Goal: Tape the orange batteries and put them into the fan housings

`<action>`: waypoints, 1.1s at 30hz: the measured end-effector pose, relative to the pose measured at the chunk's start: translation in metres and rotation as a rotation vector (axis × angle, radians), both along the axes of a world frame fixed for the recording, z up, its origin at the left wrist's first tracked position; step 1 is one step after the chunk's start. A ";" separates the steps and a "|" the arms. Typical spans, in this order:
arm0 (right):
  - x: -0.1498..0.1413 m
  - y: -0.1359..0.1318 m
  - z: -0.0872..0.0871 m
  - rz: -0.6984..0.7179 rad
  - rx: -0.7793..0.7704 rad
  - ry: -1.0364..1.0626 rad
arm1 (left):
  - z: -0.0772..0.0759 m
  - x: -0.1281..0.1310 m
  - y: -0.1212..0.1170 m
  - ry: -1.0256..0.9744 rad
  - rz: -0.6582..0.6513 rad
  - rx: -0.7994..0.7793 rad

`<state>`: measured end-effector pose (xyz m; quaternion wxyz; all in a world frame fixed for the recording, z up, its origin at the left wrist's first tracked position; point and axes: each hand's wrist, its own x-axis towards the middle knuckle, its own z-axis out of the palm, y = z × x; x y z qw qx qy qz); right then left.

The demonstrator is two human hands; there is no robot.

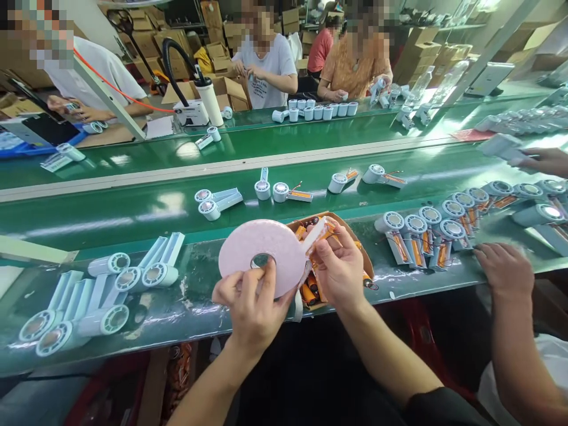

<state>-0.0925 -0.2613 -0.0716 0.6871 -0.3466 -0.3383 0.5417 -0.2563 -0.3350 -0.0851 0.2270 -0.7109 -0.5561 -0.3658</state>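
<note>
My left hand [251,305] grips a wide pink-white roll of tape [261,251] by its lower edge, a thumb near the core hole. My right hand [339,266] pinches the free end of the tape [316,232], pulled off the roll's upper right. Both hands are closed. Right behind them sits a brown cardboard tray [361,251] with several orange batteries [309,290] and wires, partly hidden by my right hand. All of this is above the near edge of the green workbench [199,296].
Pale blue handheld fan shells lie in a group at the left [110,290], and open fan halves with orange batteries sit at the right [421,236]. A co-worker's hand [503,269] rests on the bench at right. More fans lie on the green conveyor [275,192]. Other people sit across it.
</note>
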 end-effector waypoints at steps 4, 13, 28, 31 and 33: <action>0.052 0.032 0.027 -0.182 0.160 -0.005 | -0.026 -0.049 0.001 0.029 -0.053 -0.233; 0.021 -0.018 -0.003 0.378 -0.012 -0.480 | -0.002 -0.073 0.016 -0.156 -0.278 -0.080; 0.032 -0.026 0.010 0.877 0.104 -0.684 | 0.075 -0.015 0.090 0.197 -1.111 -0.451; 0.047 -0.024 -0.010 0.818 -0.050 -0.386 | 0.068 -0.010 0.160 0.091 -0.943 -0.684; 0.065 -0.022 -0.024 0.691 -0.123 -0.294 | 0.059 -0.005 0.218 0.121 -0.503 -0.841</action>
